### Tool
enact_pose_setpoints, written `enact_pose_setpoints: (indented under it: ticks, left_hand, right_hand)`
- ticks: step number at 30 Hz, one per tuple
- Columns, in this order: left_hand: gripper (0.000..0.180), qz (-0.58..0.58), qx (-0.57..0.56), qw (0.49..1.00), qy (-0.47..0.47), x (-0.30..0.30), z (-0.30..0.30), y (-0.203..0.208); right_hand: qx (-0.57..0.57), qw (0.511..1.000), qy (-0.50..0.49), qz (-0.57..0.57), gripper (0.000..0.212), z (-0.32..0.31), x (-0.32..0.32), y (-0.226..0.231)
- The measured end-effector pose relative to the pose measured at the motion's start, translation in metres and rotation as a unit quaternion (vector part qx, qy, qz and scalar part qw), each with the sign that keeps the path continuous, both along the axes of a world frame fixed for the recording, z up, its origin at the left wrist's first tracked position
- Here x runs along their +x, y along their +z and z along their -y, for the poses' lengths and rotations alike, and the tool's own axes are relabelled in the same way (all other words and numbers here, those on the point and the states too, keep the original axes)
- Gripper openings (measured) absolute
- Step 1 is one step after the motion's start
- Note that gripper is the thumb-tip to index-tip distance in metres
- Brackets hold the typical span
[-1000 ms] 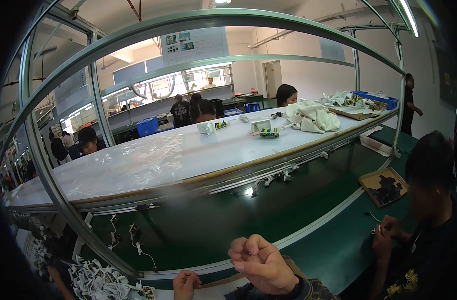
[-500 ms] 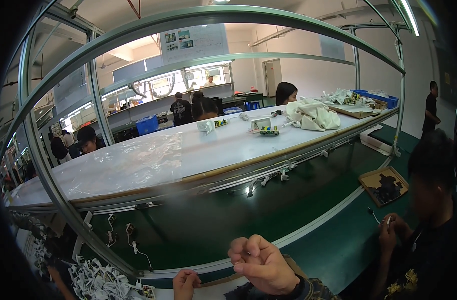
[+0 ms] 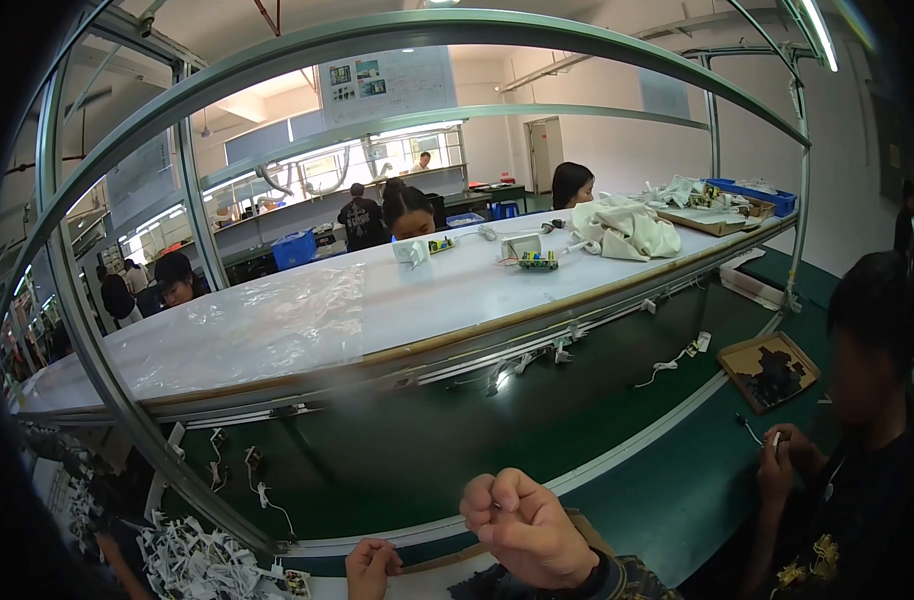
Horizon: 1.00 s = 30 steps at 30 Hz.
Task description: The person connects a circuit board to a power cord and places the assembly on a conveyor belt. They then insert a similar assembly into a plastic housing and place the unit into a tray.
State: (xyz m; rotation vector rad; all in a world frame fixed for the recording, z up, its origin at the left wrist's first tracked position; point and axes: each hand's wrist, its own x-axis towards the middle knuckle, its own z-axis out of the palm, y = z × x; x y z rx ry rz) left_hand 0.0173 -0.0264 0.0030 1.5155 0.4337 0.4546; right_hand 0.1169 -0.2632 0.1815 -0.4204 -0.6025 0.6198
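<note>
My right hand (image 3: 530,525) is raised at the lower middle, its fingers curled in and the thumb pressed toward them. Whatever it may pinch is too small to make out. Lower and to the left, my left hand (image 3: 374,568) also has its fingers bent closed, with any content hidden. Both are near the front edge of the dark green conveyor belt (image 3: 397,450). Below my right hand, dark pieces (image 3: 482,583) lie partly hidden in a cardboard tray (image 3: 589,532). Left of my left hand is a small circuit board (image 3: 297,583) beside a heap of white cabled parts (image 3: 202,560).
Small boards with white cables (image 3: 262,490) lie on the belt's left; another cabled board (image 3: 699,344) is at its right. A co-worker (image 3: 867,400) sits close on the right, near a cardboard tray of black pieces (image 3: 767,372). Metal framing (image 3: 117,380) and a raised white shelf (image 3: 427,300) stand ahead.
A cabled board has come into view on the belt's right side, and those on the left have shifted slightly left. My hands have barely moved. A person across the shelf has raised their head.
</note>
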Motion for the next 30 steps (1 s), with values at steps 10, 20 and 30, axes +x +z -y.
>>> enact_pose_setpoints:
  ticks: [10, 20, 30]
  left_hand:
    - [0.016, 0.015, 0.008, 1.000, -0.026, 0.004, -0.019, -0.038]
    - [0.025, -0.005, 0.019, 1.000, 0.010, -0.001, 0.010, 0.020]
    - [0.025, -0.002, 0.017, 1.000, 0.014, -0.002, 0.014, 0.027]
  right_hand:
    - [0.026, 0.994, 0.087, -0.068, 0.015, 0.004, 0.003, 0.002]
    - [0.043, 0.989, 0.121, -0.068, 0.010, 0.005, 0.004, 0.000]
    - [0.043, 0.987, 0.142, -0.063, 0.011, 0.004, 0.005, -0.003]
